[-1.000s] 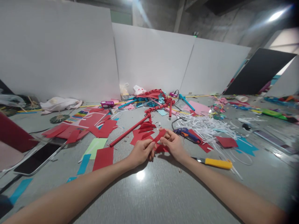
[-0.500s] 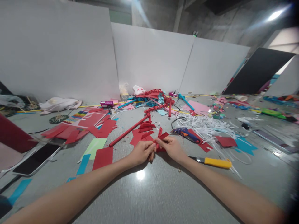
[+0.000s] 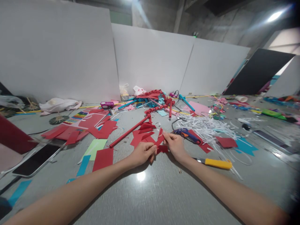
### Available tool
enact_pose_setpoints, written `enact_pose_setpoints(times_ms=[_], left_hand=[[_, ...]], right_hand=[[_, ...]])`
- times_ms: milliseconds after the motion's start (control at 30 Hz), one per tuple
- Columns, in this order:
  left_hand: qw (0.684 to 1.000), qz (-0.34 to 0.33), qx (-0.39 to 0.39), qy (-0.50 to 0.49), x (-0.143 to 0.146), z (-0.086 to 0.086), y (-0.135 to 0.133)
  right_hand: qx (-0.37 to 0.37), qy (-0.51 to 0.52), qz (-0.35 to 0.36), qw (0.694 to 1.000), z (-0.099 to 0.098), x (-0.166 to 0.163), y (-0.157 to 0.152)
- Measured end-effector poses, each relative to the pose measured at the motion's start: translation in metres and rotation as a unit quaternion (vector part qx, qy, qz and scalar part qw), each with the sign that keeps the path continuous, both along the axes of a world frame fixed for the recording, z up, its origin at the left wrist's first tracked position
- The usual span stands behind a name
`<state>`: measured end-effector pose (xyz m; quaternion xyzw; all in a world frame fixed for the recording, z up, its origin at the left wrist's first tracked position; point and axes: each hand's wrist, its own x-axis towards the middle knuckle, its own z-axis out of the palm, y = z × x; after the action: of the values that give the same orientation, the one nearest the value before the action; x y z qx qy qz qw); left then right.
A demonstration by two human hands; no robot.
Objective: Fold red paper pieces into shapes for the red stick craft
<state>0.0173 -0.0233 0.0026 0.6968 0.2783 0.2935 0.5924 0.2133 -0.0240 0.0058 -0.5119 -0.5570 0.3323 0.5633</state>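
Observation:
Between my hands is a small folded strip of red paper (image 3: 159, 139). My left hand (image 3: 144, 153) pinches its near end with thumb and forefinger. At its other side my right hand (image 3: 175, 145) has its fingertips closed on the edge. Under and just beyond the hands lie more red paper pieces (image 3: 139, 137), some folded. A long rolled red paper tube (image 3: 128, 131) slants away to the left. Right of my right hand rests a blue glue gun (image 3: 188, 136) with a dark cord. A yellow-handled utility knife (image 3: 217, 163) lies beside my right forearm.
White paper shreds (image 3: 203, 125) spread to the right, near a phone (image 3: 274, 141). Another phone (image 3: 37, 157) lies at the left by green paper (image 3: 95, 149) and blue strips (image 3: 83, 165). Red and blue paper chains (image 3: 157, 97) pile up before white panels (image 3: 152, 59).
My right hand has moved slightly right, away from my left, exposing more of the red strip between them. My left hand stays almost still.

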Motion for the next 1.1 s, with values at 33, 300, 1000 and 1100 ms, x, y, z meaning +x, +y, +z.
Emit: enact_pose_setpoints(times_ms=[33,300,1000,1100], left_hand=[[1.0,0.003,0.0,0.003,0.0,0.002,-0.001],[1.0,0.011,0.006,-0.003,0.001,0.009,-0.002],[1.0,-0.002,0.015,-0.025,0.0,0.007,-0.001],[1.0,0.016,0.026,-0.007,0.0,0.004,-0.001]], right_hand=[[-0.003,-0.003,0.008,1.0,0.0,0.0,0.0],[-0.011,-0.066,0.115,0.991,0.005,-0.005,-0.012],[-0.051,0.023,0.218,0.974,0.003,0.003,-0.008],[-0.052,0.022,0.212,0.976,0.003,0.002,-0.008]])
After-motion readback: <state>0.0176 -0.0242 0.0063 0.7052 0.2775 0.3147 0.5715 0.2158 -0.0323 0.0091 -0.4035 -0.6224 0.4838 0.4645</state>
